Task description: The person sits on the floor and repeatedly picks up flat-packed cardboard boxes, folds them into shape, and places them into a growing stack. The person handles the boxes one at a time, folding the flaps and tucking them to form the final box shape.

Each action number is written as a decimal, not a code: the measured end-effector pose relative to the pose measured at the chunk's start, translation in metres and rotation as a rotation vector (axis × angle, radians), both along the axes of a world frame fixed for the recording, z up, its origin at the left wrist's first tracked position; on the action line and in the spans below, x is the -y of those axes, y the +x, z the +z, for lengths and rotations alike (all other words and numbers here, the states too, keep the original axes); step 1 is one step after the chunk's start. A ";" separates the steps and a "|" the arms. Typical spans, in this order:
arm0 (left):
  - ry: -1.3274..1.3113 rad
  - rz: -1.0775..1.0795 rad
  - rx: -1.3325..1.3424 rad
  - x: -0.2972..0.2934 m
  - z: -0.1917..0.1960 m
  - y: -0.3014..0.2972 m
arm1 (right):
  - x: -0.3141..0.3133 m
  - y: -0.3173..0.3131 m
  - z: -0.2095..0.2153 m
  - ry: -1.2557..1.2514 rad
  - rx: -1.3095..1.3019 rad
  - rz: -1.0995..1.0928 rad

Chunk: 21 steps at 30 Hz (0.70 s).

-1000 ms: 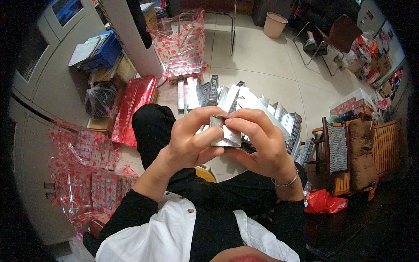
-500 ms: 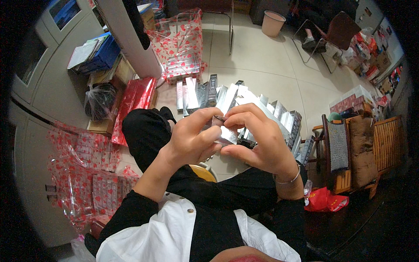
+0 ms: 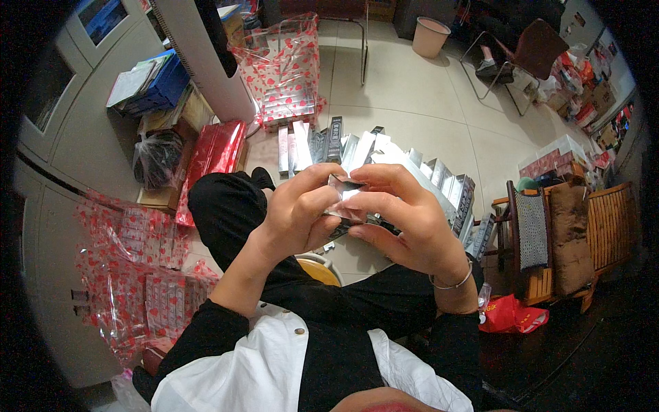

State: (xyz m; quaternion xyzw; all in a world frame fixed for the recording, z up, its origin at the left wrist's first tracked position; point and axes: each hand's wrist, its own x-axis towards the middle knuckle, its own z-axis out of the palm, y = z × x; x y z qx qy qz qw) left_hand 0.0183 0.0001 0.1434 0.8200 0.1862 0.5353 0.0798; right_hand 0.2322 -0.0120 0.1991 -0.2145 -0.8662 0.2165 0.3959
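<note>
Fingertips of both hands meet at frame centre on a small silvery, shiny flat box [image 3: 345, 196]; most of it is covered by fingers, so its full shape and any open end cannot be made out. Left hand [image 3: 296, 218]: thumb and curled fingers closed on the box's left side. Right hand [image 3: 406, 223]: fingers bent over the top and right edge, thumb under, closed on the same box; a thin silver bangle [image 3: 452, 282] sits at the wrist. Below the hands, a round yellow stool seat [image 3: 318, 269] shows between the black-trousered knees, mostly hidden. Behind the hands, upper centre, a curved row of upright silver and grey cartons [image 3: 439, 180] stands on the pale tiled floor [image 3: 405, 96]; its middle is blocked by the hands. Upper centre-left, a clear bag with red dots [image 3: 283, 65] holds stacked boxes, contents blurred. Left of it, a glossy red wrapped pack [image 3: 209, 161]. Lower left, more clear red-dotted wrapping [image 3: 130, 275] over cartons, bent by the lens rim. Right edge: a wooden chair with a brown cushion [image 3: 570, 237], partly cut off; a red plastic bag [image 3: 511, 316] lies below it.
</note>
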 end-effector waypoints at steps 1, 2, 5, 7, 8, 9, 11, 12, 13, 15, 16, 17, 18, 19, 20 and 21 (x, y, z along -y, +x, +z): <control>0.005 -0.006 0.005 0.000 0.000 0.000 | 0.000 -0.001 0.000 -0.005 -0.013 0.005; 0.014 -0.015 0.008 -0.001 0.000 0.000 | 0.000 -0.001 0.001 0.004 -0.007 0.002; 0.026 -0.030 -0.009 -0.001 0.001 0.000 | 0.001 -0.001 0.003 -0.001 0.023 0.003; -0.023 -0.043 0.006 0.000 0.001 0.001 | 0.001 0.001 0.004 -0.021 0.044 0.002; -0.043 -0.047 0.012 0.001 0.001 0.001 | 0.001 0.001 0.004 -0.030 0.050 -0.003; -0.056 -0.044 0.023 0.001 0.001 0.002 | 0.001 0.001 0.004 -0.028 0.050 -0.007; -0.086 -0.022 0.028 0.003 0.000 0.003 | 0.000 0.000 0.002 -0.032 0.058 -0.008; -0.090 -0.027 0.049 0.004 0.000 0.004 | 0.000 0.000 0.001 -0.037 0.066 -0.006; -0.103 -0.020 0.059 0.004 -0.001 0.004 | 0.000 0.000 0.000 -0.035 0.077 -0.009; -0.082 -0.007 0.072 0.002 -0.004 0.005 | 0.000 -0.001 -0.003 -0.039 0.081 -0.024; -0.050 0.001 0.076 0.000 -0.005 0.006 | -0.001 -0.001 -0.004 -0.026 0.077 -0.030; -0.018 0.009 0.080 -0.003 -0.007 0.007 | -0.001 -0.001 -0.005 -0.023 0.085 -0.044; -0.005 0.023 0.083 -0.004 -0.008 0.007 | -0.001 -0.002 -0.005 -0.010 0.086 -0.055; 0.008 0.037 0.086 -0.006 -0.010 0.007 | -0.001 -0.002 -0.006 0.002 0.086 -0.066; 0.020 0.048 0.081 -0.008 -0.011 0.007 | 0.000 -0.002 -0.005 0.014 0.094 -0.109; 0.032 0.060 0.083 -0.009 -0.011 0.007 | 0.001 -0.002 -0.005 0.025 0.102 -0.153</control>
